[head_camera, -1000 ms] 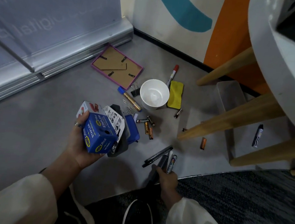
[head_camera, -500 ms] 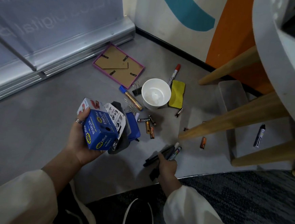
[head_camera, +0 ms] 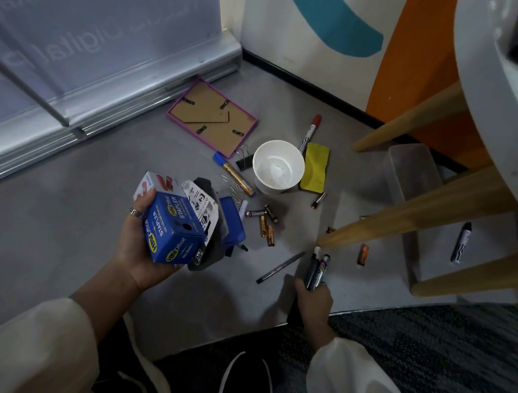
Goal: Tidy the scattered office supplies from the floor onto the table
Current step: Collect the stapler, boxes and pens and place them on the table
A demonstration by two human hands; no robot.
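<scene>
My left hand [head_camera: 142, 243] grips a blue stapler box [head_camera: 173, 230] together with other small packs above the grey floor. My right hand [head_camera: 313, 296] holds a bunch of markers [head_camera: 317, 267] upright, close to the floor. A thin black pen [head_camera: 280, 267] lies on the floor just left of that hand. Scattered further away are several batteries [head_camera: 263, 220], a white cup [head_camera: 278, 166], a yellow eraser [head_camera: 315, 166], a red-capped marker [head_camera: 310, 131], a gold marker [head_camera: 234, 174], a binder clip [head_camera: 244, 161], paper clips [head_camera: 236, 191], a purple picture frame [head_camera: 211, 119] and a black marker [head_camera: 461, 241].
The white round table [head_camera: 495, 91] stands at the upper right on slanted wooden legs [head_camera: 420, 215]. A clear plastic tray [head_camera: 411, 171] lies under it. A banner stand base [head_camera: 111, 91] runs along the left. Dark carpet [head_camera: 425, 349] begins at the bottom right beside my shoes [head_camera: 246, 381].
My right hand has lifted the markers and shifted right, leaving one thin black pen lying on the floor. My left hand keeps the box steady.
</scene>
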